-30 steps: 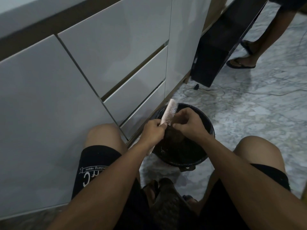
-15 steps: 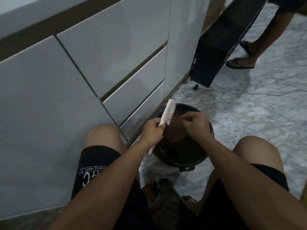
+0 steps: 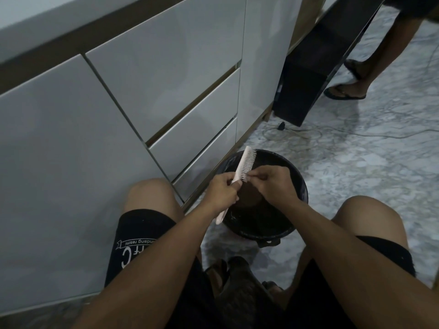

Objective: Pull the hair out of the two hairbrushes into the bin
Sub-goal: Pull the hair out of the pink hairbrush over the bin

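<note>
A pale pink hairbrush (image 3: 245, 163) is held upright over a black round bin (image 3: 298, 186) on the floor, its bristles facing right. My left hand (image 3: 224, 191) is shut around the brush's handle, whose end sticks out below the fist. My right hand (image 3: 273, 182) pinches at the lower bristles with thumb and fingers; any hair between them is too fine to make out. A brownish clump lies inside the bin under my hands. A second hairbrush is not in view.
White drawer fronts (image 3: 166, 91) rise close on the left. My bare knees flank the bin. A dark panel (image 3: 308, 86) leans at the back, cables (image 3: 332, 135) trail over the marble floor, and another person's feet in sandals (image 3: 346, 91) stand at the upper right.
My right hand pulled away to the right over the bin, then came back to the lower bristles. The brush stays in my left hand, tilted slightly more upright.
</note>
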